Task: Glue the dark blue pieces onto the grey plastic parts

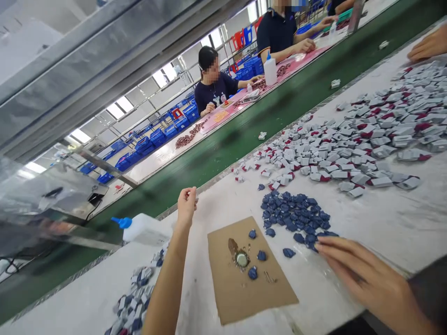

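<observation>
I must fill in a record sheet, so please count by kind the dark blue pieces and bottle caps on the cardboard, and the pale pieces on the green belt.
Dark blue pieces on the cardboard sheet: 3
Crown bottle cap on the same sheet: 1
Pale pieces on the green conveyor belt: 3
Total: 7

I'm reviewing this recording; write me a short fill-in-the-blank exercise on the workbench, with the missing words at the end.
1. Exactly ____ blue pieces lie on the cardboard.
2. The hand at the blue pile is the person's ____ one.
3. The white bottle nearest the left hand has a ____ tip.
4. The belt beyond the workbench is coloured ____.

Missing words: three; right; blue; green.
</observation>
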`<state>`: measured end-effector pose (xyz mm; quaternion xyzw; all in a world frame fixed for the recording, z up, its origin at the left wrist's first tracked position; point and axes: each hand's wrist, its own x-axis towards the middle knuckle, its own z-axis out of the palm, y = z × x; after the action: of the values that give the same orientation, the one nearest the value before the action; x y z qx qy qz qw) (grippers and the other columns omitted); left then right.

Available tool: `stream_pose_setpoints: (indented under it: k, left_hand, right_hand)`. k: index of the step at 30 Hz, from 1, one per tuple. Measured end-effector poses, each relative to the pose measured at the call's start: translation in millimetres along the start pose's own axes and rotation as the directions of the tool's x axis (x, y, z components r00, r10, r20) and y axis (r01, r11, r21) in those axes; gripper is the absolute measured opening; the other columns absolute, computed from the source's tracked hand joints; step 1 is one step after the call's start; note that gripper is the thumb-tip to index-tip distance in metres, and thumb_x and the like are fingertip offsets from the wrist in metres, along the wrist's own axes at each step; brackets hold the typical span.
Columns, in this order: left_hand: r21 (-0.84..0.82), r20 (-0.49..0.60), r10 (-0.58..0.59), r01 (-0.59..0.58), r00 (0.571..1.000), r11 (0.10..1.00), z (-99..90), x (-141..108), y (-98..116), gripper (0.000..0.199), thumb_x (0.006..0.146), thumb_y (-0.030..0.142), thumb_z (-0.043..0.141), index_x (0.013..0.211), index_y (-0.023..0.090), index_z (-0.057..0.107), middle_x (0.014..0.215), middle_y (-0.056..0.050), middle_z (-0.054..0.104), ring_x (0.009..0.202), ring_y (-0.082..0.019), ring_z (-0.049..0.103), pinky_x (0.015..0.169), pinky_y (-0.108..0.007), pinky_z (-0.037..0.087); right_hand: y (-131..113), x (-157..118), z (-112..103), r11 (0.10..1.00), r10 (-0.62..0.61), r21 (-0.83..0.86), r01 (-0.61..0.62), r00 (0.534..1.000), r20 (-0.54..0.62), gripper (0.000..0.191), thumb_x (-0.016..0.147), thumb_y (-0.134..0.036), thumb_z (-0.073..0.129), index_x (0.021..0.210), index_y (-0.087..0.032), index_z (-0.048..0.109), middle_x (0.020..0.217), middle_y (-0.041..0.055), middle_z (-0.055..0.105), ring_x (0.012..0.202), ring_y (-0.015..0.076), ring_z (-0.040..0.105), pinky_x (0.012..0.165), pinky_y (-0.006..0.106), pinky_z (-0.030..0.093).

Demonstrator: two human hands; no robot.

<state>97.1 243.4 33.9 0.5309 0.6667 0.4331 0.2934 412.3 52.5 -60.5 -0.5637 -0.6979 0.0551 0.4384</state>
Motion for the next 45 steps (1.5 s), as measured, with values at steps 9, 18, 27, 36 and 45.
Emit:
stream_pose_setpoints:
  k: [9,18,27,36,45]
  left_hand:
    - [-0.519,0.311,-0.106,0.262,0.944,0.814,-39.2,-203.1,17.0,0.044,0.072,0.033,0.063,0.115,0.026,0.054,0.097,-0.005,0.06,0.077,-0.01,0.053,0.051,-0.015,0.043]
    - [-0.758,0.031,-0.375,0.266,0.927,0.595,-34.6,-279.2,-20.0,0.023,0.056,0.022,0.076,0.077,0.016,0.068,0.081,-0.004,0.069,0.077,-0.01,0.062,0.064,-0.016,0.049]
    - [-0.855,0.053,-0.506,0.301,0.861,0.423,-31.1,-301.5,-44.9,0.023,0.053,0.02,0.078,0.071,0.015,0.065,0.076,-0.002,0.069,0.075,-0.011,0.065,0.061,-0.014,0.049]
    - [-0.854,0.01,-0.49,0.262,0.872,0.449,-34.1,-295.7,-22.8,0.023,0.05,0.023,0.079,0.067,0.016,0.065,0.069,0.0,0.067,0.07,-0.012,0.065,0.058,-0.015,0.049]
    - [-0.839,0.027,-0.449,0.264,0.893,0.475,-31.2,-295.1,-9.0,0.022,0.049,0.025,0.079,0.064,0.016,0.065,0.066,-0.001,0.067,0.064,-0.01,0.063,0.055,-0.014,0.048]
  right_hand:
    - [-68.0,37.4,11.5,0.933,-0.124,0.356,0.051,0.975,0.186,0.02,0.082,-0.023,0.048,0.1,-0.02,0.056,0.094,0.0052,0.061,0.078,0.0149,0.062,0.07,0.027,0.055]
    - [-96.0,66.4,36.5,0.962,-0.251,0.228,0.148,0.802,0.542,0.02,0.077,-0.015,0.049,0.091,-0.015,0.063,0.088,0.0051,0.066,0.076,0.0156,0.061,0.069,0.027,0.049]
    - [-111.3,74.4,66.7,0.948,-0.29,0.086,0.308,0.718,0.633,0.019,0.074,-0.01,0.047,0.086,-0.015,0.062,0.086,0.0084,0.063,0.076,0.0198,0.058,0.06,0.027,0.041]
    - [-141.1,75.9,37.4,0.956,-0.274,0.266,0.124,0.698,0.662,0.018,0.078,-0.022,0.05,0.09,-0.016,0.062,0.083,0.0048,0.064,0.073,0.0154,0.059,0.062,0.024,0.044]
    - [-174.9,52.1,-2.2,0.763,-0.249,0.557,-0.328,0.646,0.721,0.022,0.075,-0.035,0.058,0.085,-0.016,0.06,0.079,0.003,0.063,0.074,0.0145,0.06,0.066,0.025,0.048]
